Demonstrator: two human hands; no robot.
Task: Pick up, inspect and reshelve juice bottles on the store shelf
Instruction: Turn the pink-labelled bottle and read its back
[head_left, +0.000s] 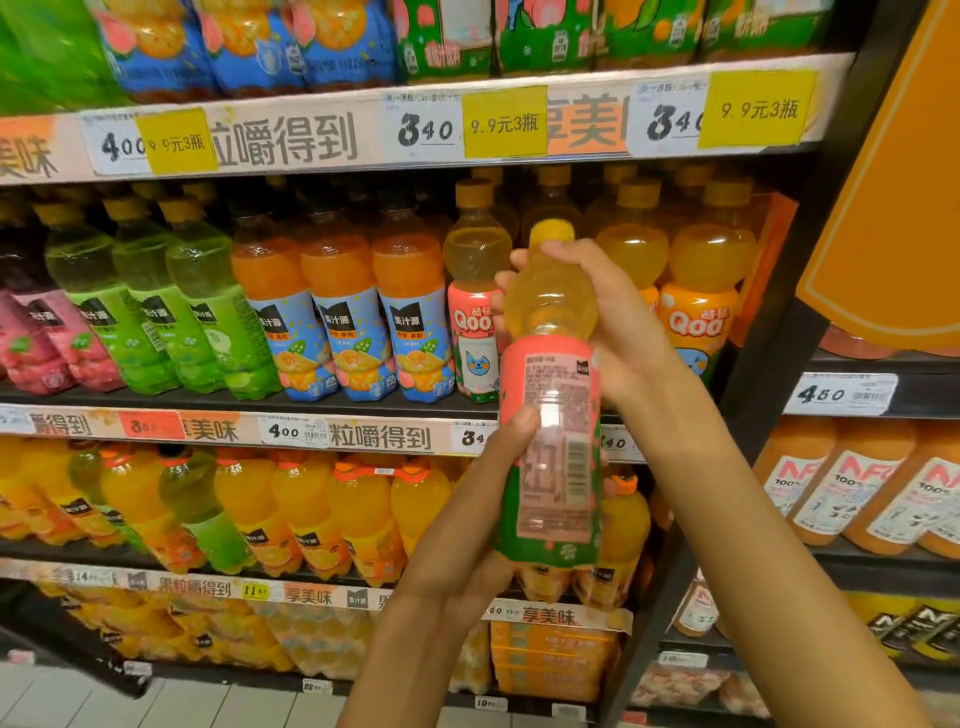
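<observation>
- Head view: the right hand (597, 322) has its fingers (511, 291) curled round the clear upper part of a juice bottle (550, 415), just under the yellow cap (551, 230).
- Left hand (467, 535) supports the bottle from below, its thumb (514, 428) pressed on the label's left edge and its palm under the base; the other fingers are hidden behind the bottle.
- Held upright in front of the shelves, clear of them, the bottle is tipped slightly left at the top; its pink and green back label, with printed text and a barcode, faces the camera.
- Just behind it on the middle shelf (249, 400) stands a matching pink-labelled Qoo bottle (474, 291), with an orange Qoo bottle (698, 291) to the right.
- Further left on that shelf stand peach-orange bottles (343, 301), then green bottles (156, 301).
- Yellow price tags (504, 122) sit on the shelf edge above.
- Right of the dark upright, NFC juice bottles (852, 488) fill a separate shelf.
</observation>
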